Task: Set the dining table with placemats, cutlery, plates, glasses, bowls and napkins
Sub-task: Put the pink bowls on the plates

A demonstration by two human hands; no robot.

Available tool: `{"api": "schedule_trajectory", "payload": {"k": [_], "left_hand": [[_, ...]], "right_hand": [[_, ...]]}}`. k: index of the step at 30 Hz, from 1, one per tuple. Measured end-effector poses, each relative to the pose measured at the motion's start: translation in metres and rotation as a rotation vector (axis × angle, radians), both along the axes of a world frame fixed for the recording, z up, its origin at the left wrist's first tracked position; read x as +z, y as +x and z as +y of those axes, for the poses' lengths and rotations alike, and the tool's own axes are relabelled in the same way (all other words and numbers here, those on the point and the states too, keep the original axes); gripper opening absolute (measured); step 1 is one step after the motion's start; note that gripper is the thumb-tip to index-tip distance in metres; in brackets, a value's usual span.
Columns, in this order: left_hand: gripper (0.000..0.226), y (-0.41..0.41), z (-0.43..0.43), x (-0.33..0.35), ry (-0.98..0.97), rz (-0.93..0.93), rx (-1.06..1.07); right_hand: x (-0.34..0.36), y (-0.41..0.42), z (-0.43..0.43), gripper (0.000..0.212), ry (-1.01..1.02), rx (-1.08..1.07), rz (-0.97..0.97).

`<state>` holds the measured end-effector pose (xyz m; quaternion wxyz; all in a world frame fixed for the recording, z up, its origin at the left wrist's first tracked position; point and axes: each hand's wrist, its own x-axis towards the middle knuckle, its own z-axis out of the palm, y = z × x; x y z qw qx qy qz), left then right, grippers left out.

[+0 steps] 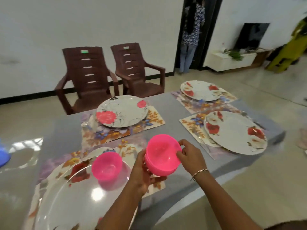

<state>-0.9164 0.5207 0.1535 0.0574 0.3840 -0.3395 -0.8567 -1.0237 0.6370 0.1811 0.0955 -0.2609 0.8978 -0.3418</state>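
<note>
A stack of pink plastic bowls (162,155) is held above the grey table (66,128). My left hand (141,173) grips the stack from below and at its left side. My right hand (189,155) pinches the rim of the top bowl, fingers inside it. One more pink bowl (106,166) stands on the near floral plate (69,196). Three other floral plates sit on floral placemats: one far centre (123,112), one far right (201,90), one at the right edge (235,131). Cutlery lies partly hidden beside the right plates.
Two brown plastic chairs (86,80) stand beyond the table by the white wall. A person stands in the dark doorway (191,39), another in yellow-green at the far right. A blue object (4,156) shows at the left edge.
</note>
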Motion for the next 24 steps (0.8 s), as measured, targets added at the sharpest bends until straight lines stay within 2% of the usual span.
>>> {"api": "schedule_trajectory", "payload": {"k": [8,15,19,24], "left_hand": [[0.038,-0.105,0.049,-0.002,-0.021,0.028,-0.181],[0.037,-0.209,0.053,-0.021,0.072,0.008,-0.164],[0.036,-0.274,0.048,-0.022,0.087,0.014,-0.12],[0.039,-0.342,0.047,-0.024,0.082,0.033,-0.113]], "right_hand": [[0.001,-0.08,0.073,0.03,-0.069,-0.22,-0.018],[-0.014,-0.204,0.118,0.027,-0.258,-0.509,-0.195],[-0.025,-0.283,0.137,0.028,-0.212,-0.639,-0.238],[-0.052,-0.37,0.14,0.03,-0.063,-0.698,-0.306]]}}
